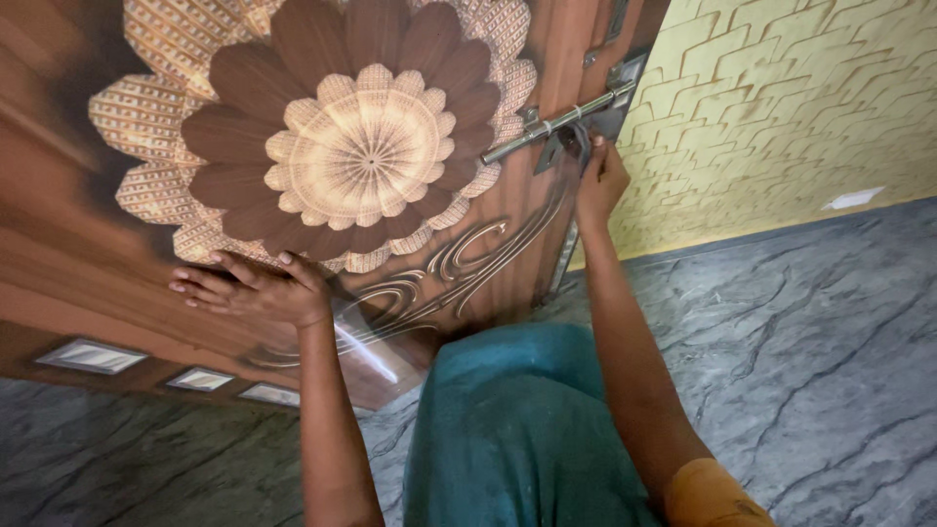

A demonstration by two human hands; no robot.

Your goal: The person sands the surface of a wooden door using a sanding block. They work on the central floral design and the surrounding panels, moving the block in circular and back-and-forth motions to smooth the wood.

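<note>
Along the lower left edge of the brown wooden door sit three small pale rectangular inlays. Above them, the left hand lies flat against the door face, fingers spread and pointing left, gripping nothing; it presses just below the large carved flower medallion of dark brown petals and cream centre that fills the upper middle of the door. Silvery curling scroll lines run below the medallion toward the door's right edge. At the upper right corner of the door, the grey metal sliding bolt latch lies across the door edge. The right hand reaches up to it, fingers closed around the latch's hanging handle part. Beyond stands a yellow textured wall, meeting a grey marbled floor. A teal garment shows between the forearms.
</note>
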